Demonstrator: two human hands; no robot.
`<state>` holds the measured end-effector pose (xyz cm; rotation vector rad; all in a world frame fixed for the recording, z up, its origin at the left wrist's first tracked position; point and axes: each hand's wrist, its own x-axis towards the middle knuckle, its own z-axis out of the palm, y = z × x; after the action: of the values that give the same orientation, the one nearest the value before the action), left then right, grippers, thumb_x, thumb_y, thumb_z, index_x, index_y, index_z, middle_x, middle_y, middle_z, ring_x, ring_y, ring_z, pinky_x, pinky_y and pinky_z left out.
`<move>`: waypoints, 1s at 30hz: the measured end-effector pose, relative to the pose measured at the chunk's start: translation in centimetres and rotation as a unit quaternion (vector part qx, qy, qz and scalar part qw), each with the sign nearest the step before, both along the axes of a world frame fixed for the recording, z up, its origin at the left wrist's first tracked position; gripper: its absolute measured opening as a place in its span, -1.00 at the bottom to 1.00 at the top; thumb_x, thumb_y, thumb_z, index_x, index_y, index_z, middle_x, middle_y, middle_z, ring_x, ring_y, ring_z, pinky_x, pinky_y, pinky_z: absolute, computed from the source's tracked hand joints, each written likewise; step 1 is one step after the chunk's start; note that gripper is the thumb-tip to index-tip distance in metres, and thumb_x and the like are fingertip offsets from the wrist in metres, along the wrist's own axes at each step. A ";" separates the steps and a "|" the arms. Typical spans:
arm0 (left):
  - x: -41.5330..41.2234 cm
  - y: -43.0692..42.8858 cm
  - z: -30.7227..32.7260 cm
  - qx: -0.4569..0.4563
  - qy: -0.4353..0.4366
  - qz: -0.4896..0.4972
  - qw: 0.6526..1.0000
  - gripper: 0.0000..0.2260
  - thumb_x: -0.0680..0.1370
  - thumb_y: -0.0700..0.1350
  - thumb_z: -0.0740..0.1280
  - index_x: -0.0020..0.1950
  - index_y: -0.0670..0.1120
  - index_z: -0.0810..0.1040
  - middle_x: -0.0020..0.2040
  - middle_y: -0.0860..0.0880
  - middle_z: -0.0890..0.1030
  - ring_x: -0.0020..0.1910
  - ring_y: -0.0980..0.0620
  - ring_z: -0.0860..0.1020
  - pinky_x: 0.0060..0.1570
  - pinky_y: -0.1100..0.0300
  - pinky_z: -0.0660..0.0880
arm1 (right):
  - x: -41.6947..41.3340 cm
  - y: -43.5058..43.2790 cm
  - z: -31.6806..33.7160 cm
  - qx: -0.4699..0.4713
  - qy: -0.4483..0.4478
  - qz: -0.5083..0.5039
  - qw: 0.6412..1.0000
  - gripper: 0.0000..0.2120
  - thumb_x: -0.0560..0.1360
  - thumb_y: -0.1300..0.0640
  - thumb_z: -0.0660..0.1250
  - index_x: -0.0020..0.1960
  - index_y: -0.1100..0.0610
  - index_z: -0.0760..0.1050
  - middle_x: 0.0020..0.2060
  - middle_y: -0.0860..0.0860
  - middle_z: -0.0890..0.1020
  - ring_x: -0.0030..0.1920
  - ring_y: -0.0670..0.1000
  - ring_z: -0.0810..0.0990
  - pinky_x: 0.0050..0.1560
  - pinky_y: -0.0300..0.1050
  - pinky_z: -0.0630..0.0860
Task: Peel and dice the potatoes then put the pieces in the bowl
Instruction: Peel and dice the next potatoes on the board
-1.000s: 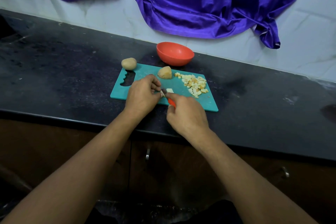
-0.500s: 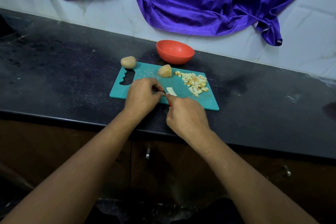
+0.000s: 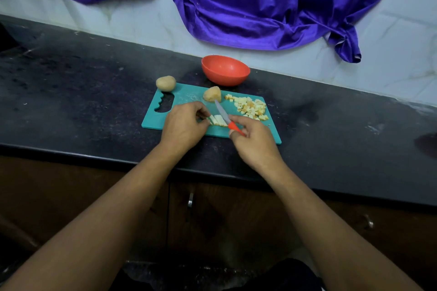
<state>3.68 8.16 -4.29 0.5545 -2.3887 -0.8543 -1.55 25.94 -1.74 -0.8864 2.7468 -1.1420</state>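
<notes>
Strips (image 3: 216, 120) at left grip (image 3: 183, 125), knife (image 3: 221, 111) (right grip (image 3: 254, 142)) — across

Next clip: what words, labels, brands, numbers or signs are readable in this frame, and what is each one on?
None. No text, logo or number shows on the cutting board, the bowl, the knife, the purple cloth or the counter.
</notes>
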 end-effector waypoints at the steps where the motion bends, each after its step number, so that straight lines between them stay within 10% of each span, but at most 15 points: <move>1: -0.1 0.0 0.0 0.008 0.002 -0.002 1.000 -0.87 0.51 -0.13 0.49 0.02 0.05 0.68 -0.08 0.13 0.69 -0.05 0.14 0.64 0.10 0.08 0.61 | -0.1 0.3 0.1 0.019 0.017 -0.007 1.000 -0.60 0.63 0.09 0.31 0.45 -0.14 0.50 -0.23 -0.11 0.61 -0.38 -0.10 0.52 -0.36 -0.17 0.39; 15: 0.0 0.0 0.6 0.003 -0.026 -0.002 1.000 -0.76 0.52 -0.12 0.50 0.16 0.08 0.65 0.08 0.14 0.68 -0.01 0.14 0.59 0.15 0.10 0.56 | -0.4 0.8 0.5 0.217 0.151 0.041 0.964 -0.53 0.66 -0.03 0.23 0.56 -0.21 0.33 0.22 -0.02 0.60 0.10 0.01 0.55 -0.02 -0.05 0.50; 24: -0.6 -2.7 3.3 -0.015 -0.132 -0.166 0.977 -0.65 0.54 -0.19 0.48 0.27 0.13 0.65 -0.27 0.22 0.53 -0.36 0.31 0.51 -0.28 0.46 0.35 | -1.5 1.8 -1.8 0.018 0.109 0.007 0.994 -0.56 0.64 0.03 0.28 0.49 -0.23 0.43 -0.16 -0.11 0.66 -0.34 -0.12 0.53 -0.40 -0.24 0.37; 30: -2.2 -4.0 4.1 -0.041 -0.196 -0.253 0.946 -0.65 0.56 -0.18 0.48 0.25 0.19 0.65 0.00 0.31 0.58 -0.26 0.38 0.50 -0.21 0.48 0.35 | -1.5 1.9 -1.7 0.007 0.099 0.004 0.995 -0.57 0.65 0.02 0.29 0.50 -0.22 0.42 -0.18 -0.13 0.64 -0.38 -0.12 0.52 -0.44 -0.31 0.36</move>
<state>1.47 4.21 -0.21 0.0683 -2.9873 -0.9108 -3.09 27.87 -3.45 -1.0613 2.8981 -1.0866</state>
